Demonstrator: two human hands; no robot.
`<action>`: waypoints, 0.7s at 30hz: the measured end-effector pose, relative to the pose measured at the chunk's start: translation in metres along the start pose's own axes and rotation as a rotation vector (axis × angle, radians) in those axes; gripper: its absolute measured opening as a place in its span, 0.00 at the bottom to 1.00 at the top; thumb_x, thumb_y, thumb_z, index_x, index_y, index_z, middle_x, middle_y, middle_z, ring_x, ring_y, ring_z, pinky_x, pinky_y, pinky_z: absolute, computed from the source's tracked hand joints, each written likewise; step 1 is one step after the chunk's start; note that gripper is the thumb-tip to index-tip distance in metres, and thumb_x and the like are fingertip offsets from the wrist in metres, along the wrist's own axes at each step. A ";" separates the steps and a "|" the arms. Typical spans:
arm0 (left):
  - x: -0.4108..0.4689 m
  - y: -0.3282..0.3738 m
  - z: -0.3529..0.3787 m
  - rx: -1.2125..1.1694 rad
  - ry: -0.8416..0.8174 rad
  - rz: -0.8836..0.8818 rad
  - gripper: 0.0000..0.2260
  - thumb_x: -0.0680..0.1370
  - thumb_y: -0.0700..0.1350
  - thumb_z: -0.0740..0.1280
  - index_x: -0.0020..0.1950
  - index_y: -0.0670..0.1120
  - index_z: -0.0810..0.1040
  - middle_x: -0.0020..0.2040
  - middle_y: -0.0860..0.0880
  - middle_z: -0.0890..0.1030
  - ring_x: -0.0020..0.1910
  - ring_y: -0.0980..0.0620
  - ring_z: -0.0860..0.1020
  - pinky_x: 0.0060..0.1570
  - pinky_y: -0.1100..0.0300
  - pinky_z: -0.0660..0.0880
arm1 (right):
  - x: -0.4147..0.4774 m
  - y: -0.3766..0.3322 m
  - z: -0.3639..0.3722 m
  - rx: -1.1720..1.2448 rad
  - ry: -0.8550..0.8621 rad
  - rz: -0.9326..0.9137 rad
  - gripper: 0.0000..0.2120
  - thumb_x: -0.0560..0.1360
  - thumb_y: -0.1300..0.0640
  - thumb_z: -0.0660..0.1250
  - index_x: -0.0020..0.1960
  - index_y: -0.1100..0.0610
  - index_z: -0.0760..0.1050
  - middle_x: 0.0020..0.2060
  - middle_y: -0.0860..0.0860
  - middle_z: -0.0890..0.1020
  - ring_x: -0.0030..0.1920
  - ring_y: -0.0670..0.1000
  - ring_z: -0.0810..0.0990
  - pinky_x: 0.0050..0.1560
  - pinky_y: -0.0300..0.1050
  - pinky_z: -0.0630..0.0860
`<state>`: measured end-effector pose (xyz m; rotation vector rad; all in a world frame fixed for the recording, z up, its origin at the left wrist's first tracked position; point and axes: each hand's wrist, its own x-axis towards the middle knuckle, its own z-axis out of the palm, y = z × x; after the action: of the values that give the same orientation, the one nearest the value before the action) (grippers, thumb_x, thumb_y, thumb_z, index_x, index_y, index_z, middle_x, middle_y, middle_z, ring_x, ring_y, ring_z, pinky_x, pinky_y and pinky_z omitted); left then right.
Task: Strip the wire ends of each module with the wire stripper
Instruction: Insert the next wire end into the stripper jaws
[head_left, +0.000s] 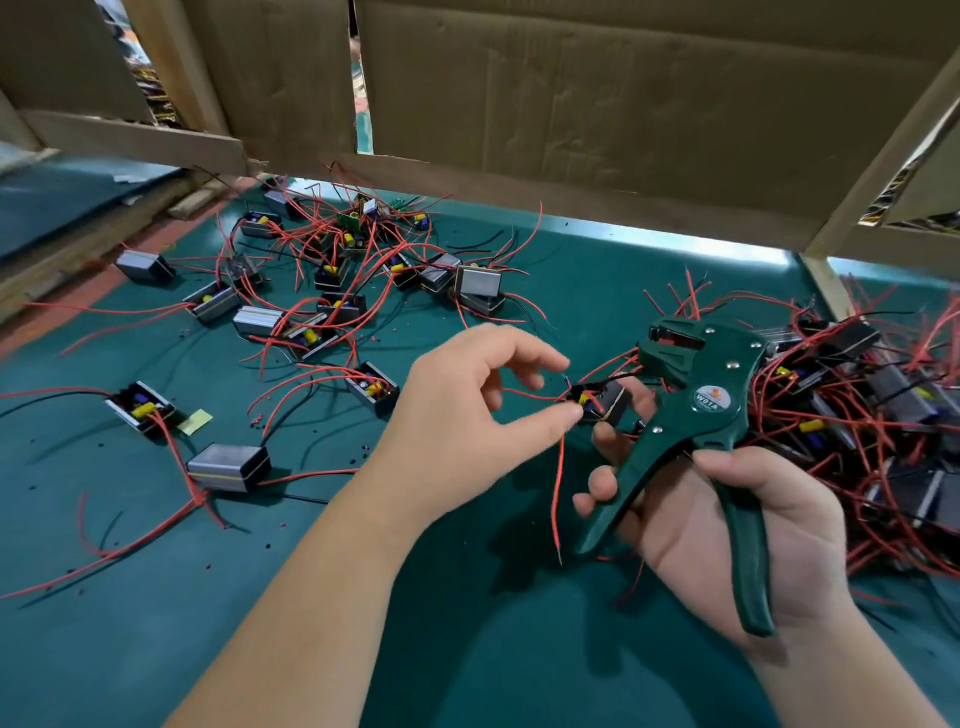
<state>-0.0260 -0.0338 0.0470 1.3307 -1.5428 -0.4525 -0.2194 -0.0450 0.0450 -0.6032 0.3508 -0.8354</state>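
Module (605, 402), wire-feeding step: right hand (753, 519) grips wire stripper (701, 410), left hand (467, 410) loosely open, thumb at red wire (558, 483); next, likely seat that end in the jaws.

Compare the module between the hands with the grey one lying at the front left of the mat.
The module between the hands shows its open side, with a yellow part inside; the front-left module shows only closed grey casing. The first sits by the right hand, which grips the wire stripper; the second lies untouched on the green mat. Both trail red wires.
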 end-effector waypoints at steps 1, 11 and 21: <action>-0.001 -0.001 0.000 -0.013 -0.042 0.032 0.12 0.68 0.48 0.76 0.50 0.57 0.81 0.42 0.60 0.80 0.35 0.58 0.72 0.36 0.73 0.65 | 0.000 0.001 0.000 -0.009 -0.008 0.012 0.28 0.55 0.58 0.76 0.55 0.60 0.79 0.47 0.61 0.79 0.38 0.60 0.78 0.46 0.59 0.79; -0.002 0.006 0.008 -0.278 -0.077 0.080 0.05 0.72 0.43 0.71 0.45 0.48 0.86 0.39 0.53 0.85 0.40 0.61 0.78 0.47 0.63 0.74 | 0.000 0.012 0.005 -0.123 -0.038 0.135 0.28 0.55 0.62 0.75 0.55 0.62 0.77 0.48 0.66 0.76 0.36 0.66 0.76 0.43 0.66 0.74; 0.004 0.008 0.013 -0.575 0.110 -0.199 0.07 0.75 0.45 0.64 0.39 0.52 0.80 0.40 0.56 0.83 0.29 0.63 0.71 0.34 0.70 0.70 | 0.000 0.010 0.004 -0.146 -0.007 0.082 0.34 0.56 0.60 0.78 0.60 0.68 0.76 0.42 0.66 0.79 0.36 0.64 0.78 0.40 0.62 0.77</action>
<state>-0.0411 -0.0391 0.0501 1.0336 -1.0776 -0.8596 -0.2117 -0.0380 0.0420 -0.7226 0.4301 -0.7326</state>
